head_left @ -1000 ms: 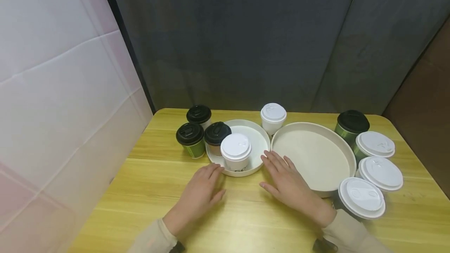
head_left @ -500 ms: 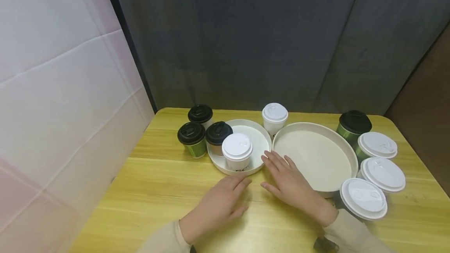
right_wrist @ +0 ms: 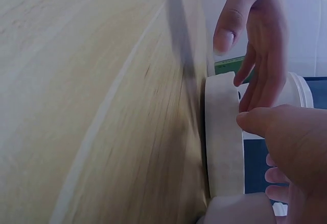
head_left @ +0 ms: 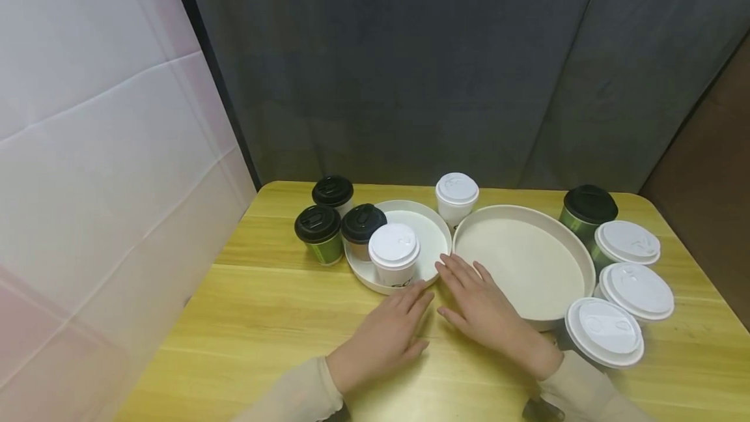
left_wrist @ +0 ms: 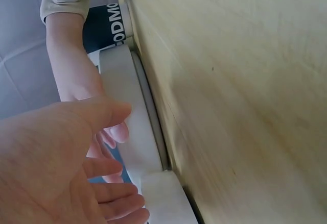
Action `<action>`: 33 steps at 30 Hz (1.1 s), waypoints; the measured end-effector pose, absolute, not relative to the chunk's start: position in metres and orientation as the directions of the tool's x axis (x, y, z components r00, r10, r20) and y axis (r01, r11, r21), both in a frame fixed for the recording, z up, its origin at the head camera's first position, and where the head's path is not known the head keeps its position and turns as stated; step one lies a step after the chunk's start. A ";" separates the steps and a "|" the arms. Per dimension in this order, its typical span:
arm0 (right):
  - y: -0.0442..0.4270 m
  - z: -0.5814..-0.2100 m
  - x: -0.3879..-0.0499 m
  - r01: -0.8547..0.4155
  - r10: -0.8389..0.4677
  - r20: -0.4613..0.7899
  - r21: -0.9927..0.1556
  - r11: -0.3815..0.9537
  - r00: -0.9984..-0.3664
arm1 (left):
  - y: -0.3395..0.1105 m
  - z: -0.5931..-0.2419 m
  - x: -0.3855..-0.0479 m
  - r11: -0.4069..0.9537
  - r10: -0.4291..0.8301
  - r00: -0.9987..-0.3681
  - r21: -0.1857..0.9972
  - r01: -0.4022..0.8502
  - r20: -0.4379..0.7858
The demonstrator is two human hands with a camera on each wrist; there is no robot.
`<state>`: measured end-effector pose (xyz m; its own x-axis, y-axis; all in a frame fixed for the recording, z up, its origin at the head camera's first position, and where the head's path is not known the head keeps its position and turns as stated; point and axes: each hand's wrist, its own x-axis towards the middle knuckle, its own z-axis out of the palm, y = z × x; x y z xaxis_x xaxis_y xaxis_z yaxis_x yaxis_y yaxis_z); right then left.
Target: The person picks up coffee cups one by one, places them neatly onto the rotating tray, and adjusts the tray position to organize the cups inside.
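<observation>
Nearest, the left hand (head_left: 383, 336) and right hand (head_left: 485, 305) are held, fingers extended, at the near side of the small tray (head_left: 431, 239), on which a white cup (head_left: 394, 256) and a black-lidded cup (head_left: 362, 228) are borne. Rightward, a large tray (head_left: 521, 259) is placed; beyond, a far white cup (head_left: 457, 198) is set.

The larger round tray (head_left: 524, 262) is showing plain cream. Left of it, the smaller round tray (head_left: 430, 236) is looking white and a coffee cup (head_left: 328, 251) is pairing green with a black lid (head_left: 317, 223). Under it, the tabletop (head_left: 246, 318) is displaying yellow wood grain.
</observation>
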<state>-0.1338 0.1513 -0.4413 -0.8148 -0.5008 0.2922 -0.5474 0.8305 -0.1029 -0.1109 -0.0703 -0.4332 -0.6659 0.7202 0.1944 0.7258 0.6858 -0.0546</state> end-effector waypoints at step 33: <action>0.145 -0.447 -0.132 -0.571 -0.526 0.288 -0.098 0.815 -0.800 | -0.108 -0.432 -0.104 0.750 0.644 -0.745 0.049 0.660 0.174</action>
